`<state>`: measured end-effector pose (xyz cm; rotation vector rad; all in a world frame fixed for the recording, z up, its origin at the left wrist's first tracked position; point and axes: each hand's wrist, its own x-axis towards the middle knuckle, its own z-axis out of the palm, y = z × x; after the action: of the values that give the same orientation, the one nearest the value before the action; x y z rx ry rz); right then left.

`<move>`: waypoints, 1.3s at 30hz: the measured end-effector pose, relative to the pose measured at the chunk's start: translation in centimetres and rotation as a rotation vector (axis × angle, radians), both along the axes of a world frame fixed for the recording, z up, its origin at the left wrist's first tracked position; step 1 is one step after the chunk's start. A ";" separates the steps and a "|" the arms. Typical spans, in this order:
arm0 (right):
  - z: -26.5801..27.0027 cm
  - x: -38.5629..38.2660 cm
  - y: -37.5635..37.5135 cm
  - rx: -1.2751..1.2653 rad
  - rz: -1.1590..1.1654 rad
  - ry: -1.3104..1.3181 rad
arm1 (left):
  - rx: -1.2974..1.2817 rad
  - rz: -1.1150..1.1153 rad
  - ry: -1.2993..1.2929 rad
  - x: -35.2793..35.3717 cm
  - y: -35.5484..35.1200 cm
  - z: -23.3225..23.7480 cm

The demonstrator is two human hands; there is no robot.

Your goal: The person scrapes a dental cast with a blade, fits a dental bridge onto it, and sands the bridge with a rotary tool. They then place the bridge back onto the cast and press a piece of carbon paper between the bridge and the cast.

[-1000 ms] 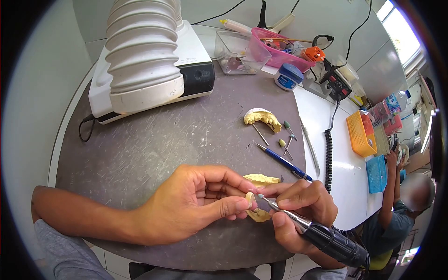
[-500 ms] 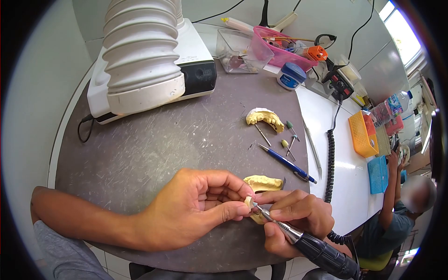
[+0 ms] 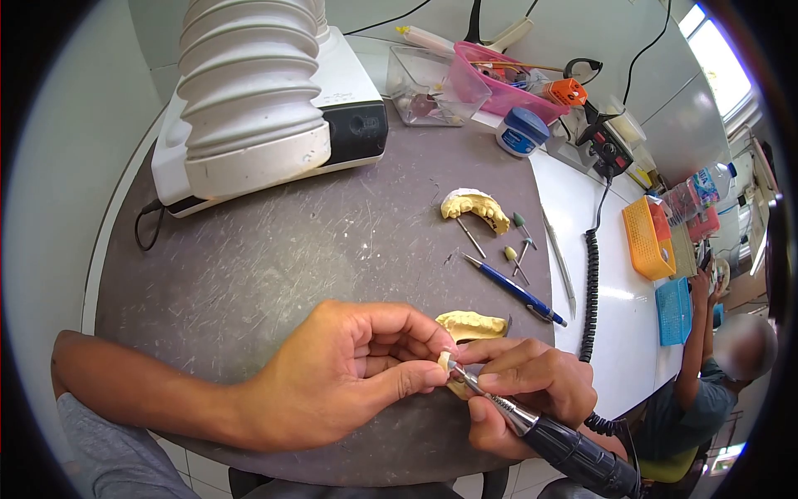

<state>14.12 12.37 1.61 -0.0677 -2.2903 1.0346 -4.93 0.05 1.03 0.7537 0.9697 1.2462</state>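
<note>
Between the thumb and fingertips of my left hand [image 3: 357,374] is a small cream dental crown [image 3: 445,360]. My right hand [image 3: 532,387] grips a dental handpiece [image 3: 573,453] with a silver nose and black body, pointing up and left. Its small grey tip meets the crown or sits right against it; the exact contact is too small to tell. Just behind my fingers lies a yellow plaster dental model [image 3: 470,325], partly hidden by my hands. Farther back is a second, curved dental model [image 3: 475,208] with a white edge.
Right of the models lie grinding burs [image 3: 511,254], a blue pen [image 3: 517,289] and a thin metal tool [image 3: 559,258]. A white extractor hose [image 3: 249,83] stands at back left. A pink basket [image 3: 507,96] and blue-lidded jar [image 3: 521,133] sit behind. Another person [image 3: 686,407] sits at right.
The crown has turned slightly between my left fingertips, against the handpiece tip. Both hands stay in nearly the same place; the view has shifted very slightly.
</note>
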 end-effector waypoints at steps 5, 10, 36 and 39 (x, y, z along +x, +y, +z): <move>0.2 0.1 0.0 -0.010 0.003 -0.011 | -0.002 -0.009 0.012 0.0 0.0 -0.1; 0.3 0.4 0.0 -0.051 0.019 -0.030 | 0.016 -0.002 -0.015 0.0 -0.1 -0.2; 0.7 0.6 0.1 -0.035 0.045 -0.090 | 0.024 -0.027 0.022 0.1 -0.1 0.0; 0.5 0.6 -0.1 -0.055 0.022 -0.077 | 0.024 -0.025 0.022 0.1 -0.1 -0.1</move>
<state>14.71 12.30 2.12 -0.1069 -2.3365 1.1238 -4.80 -0.08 0.97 0.7969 0.9617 1.2317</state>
